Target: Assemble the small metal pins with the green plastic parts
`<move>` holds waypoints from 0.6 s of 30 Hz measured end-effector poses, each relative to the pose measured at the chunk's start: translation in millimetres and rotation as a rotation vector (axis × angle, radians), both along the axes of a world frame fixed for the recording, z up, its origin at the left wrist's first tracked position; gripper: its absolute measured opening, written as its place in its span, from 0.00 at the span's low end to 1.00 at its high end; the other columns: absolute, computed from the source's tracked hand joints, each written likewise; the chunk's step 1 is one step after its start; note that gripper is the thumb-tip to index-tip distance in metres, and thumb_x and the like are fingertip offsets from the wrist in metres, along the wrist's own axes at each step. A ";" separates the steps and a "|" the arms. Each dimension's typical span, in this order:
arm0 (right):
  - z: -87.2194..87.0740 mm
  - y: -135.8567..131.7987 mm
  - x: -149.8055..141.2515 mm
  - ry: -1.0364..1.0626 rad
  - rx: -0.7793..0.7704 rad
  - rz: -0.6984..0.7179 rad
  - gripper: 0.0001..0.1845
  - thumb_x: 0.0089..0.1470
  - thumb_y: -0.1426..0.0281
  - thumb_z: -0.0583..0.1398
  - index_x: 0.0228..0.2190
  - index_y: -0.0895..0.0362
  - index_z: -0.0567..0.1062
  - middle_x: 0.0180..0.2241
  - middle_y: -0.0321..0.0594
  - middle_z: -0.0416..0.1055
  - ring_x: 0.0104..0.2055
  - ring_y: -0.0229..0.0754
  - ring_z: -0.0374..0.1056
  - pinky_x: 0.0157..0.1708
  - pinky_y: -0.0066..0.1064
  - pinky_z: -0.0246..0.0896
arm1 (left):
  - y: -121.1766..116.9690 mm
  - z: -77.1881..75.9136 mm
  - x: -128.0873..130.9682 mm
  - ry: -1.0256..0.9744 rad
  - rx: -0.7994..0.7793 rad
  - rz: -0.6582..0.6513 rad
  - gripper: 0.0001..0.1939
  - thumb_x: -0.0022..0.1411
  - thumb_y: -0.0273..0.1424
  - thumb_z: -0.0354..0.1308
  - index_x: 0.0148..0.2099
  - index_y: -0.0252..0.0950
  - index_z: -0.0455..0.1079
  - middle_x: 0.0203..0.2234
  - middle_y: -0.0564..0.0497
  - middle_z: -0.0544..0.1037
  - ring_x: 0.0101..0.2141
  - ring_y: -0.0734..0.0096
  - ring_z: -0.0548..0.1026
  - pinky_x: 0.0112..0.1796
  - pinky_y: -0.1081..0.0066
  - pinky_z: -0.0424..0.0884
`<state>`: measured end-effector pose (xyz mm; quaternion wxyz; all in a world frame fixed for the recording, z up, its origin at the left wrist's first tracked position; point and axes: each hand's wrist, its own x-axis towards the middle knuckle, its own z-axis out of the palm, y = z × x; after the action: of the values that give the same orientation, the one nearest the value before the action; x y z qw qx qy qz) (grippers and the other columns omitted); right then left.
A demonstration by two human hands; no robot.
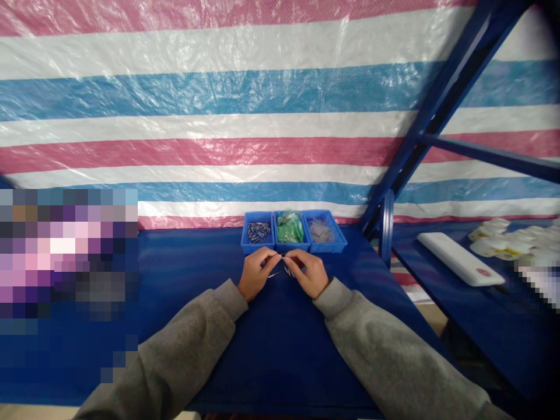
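My left hand (258, 270) and my right hand (308, 272) meet over the blue table, just in front of the bins. Thumb and forefinger of each hand are pinched together at a small dark piece between them, too small to name. Several thin, shiny metal pieces (287, 270) show below the fingertips, partly hidden by my right hand. Behind the hands stand a blue bin (245, 240) with slim metal pieces, another blue bin (292, 247) holding green plastic, and a third blue bin (336, 247) with clear plastic bags.
The blue tabletop (280, 350) spreads around my forearms. A blue metal frame (417, 137) slants up at the right. Beyond it, a second table carries a long white box (459, 259) and several white rolls (503, 240). Striped sheeting (219, 128) hangs behind; a blurred-out patch covers the left.
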<state>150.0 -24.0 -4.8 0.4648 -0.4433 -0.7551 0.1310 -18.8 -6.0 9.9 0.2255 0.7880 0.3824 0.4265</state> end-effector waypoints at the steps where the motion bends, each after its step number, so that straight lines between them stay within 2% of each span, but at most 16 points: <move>1: -0.4 -0.1 -0.3 0.011 -0.002 0.002 0.14 0.57 0.61 0.51 0.31 0.57 0.71 0.25 0.38 0.70 0.25 0.36 0.64 0.28 0.27 0.59 | 0.3 -0.7 -0.3 0.004 -0.005 0.009 0.15 0.62 0.37 0.49 0.29 0.33 0.69 0.22 0.52 0.71 0.24 0.76 0.68 0.29 0.76 0.63; 3: -0.2 -0.6 -1.1 0.009 -0.002 0.013 0.14 0.57 0.61 0.51 0.30 0.56 0.71 0.24 0.38 0.69 0.24 0.37 0.64 0.27 0.28 0.59 | 0.9 -2.1 -0.9 0.018 -0.017 0.015 0.17 0.62 0.37 0.49 0.25 0.33 0.67 0.18 0.54 0.68 0.22 0.77 0.66 0.27 0.76 0.62; 7: 1.7 -1.0 -1.5 -0.039 0.018 0.014 0.19 0.60 0.63 0.47 0.23 0.56 0.69 0.21 0.37 0.66 0.24 0.36 0.62 0.27 0.27 0.56 | 1.5 -2.6 -0.7 0.036 -0.059 -0.022 0.21 0.63 0.37 0.47 0.21 0.32 0.65 0.14 0.55 0.66 0.19 0.79 0.64 0.26 0.77 0.61; 12: -1.6 1.8 0.7 -0.071 0.022 -0.035 0.25 0.61 0.61 0.45 0.15 0.56 0.63 0.15 0.34 0.60 0.19 0.34 0.58 0.24 0.26 0.53 | 0.6 0.2 1.1 -0.005 -0.044 -0.059 0.13 0.62 0.36 0.50 0.34 0.33 0.70 0.25 0.52 0.73 0.25 0.76 0.69 0.29 0.77 0.63; 15: -2.1 1.5 0.7 -0.053 0.010 -0.020 0.25 0.61 0.61 0.45 0.17 0.56 0.66 0.16 0.34 0.62 0.20 0.34 0.60 0.25 0.26 0.54 | 0.8 -0.4 1.5 -0.004 -0.040 -0.035 0.13 0.62 0.36 0.49 0.33 0.33 0.70 0.24 0.52 0.72 0.24 0.77 0.68 0.29 0.77 0.63; 18: 0.8 -0.7 -0.6 -0.021 -0.006 0.000 0.17 0.59 0.61 0.50 0.26 0.57 0.71 0.21 0.36 0.68 0.23 0.35 0.63 0.27 0.26 0.57 | 1.5 -1.4 0.7 0.010 -0.038 0.015 0.16 0.63 0.36 0.48 0.27 0.33 0.68 0.18 0.55 0.69 0.21 0.78 0.66 0.27 0.77 0.62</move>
<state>149.4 -24.7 -4.0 0.4556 -0.4463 -0.7594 0.1288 -18.1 -4.4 8.5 0.2355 0.7828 0.3975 0.4169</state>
